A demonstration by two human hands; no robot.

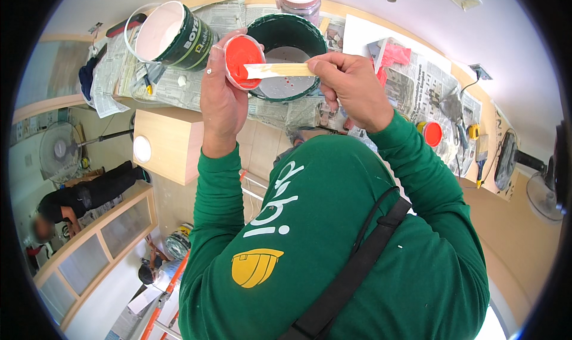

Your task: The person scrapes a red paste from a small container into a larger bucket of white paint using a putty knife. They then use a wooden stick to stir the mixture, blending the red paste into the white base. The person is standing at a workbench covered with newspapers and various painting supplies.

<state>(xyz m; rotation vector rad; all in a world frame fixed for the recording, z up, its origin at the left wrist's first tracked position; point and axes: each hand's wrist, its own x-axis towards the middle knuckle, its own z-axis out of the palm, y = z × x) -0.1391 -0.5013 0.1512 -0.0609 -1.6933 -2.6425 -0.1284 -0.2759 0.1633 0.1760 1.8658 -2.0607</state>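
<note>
My left hand [221,111] is wrapped round a small white tub of red paint [241,53], tilted so its open top faces me. A flat wooden stir stick [285,70] is pinched between the thumb and fingers of my right hand [356,90]. White paint coats the stick's far end, which lies in the red paint at the tub's rim. Beneath the tub and stick stands a dark green bucket [311,37] with greyish-white paint in the bottom and a few red drops on it. Part of the bucket is hidden by the tub.
Newspaper [223,18] covers the worktop. A green-and-white pail [192,47] lies left, a pink-lidded bottle [299,5] stands behind. At right are a round red-topped container [430,134] and a paintbrush [481,152]. An orange ladder [170,295] and two people are lower left.
</note>
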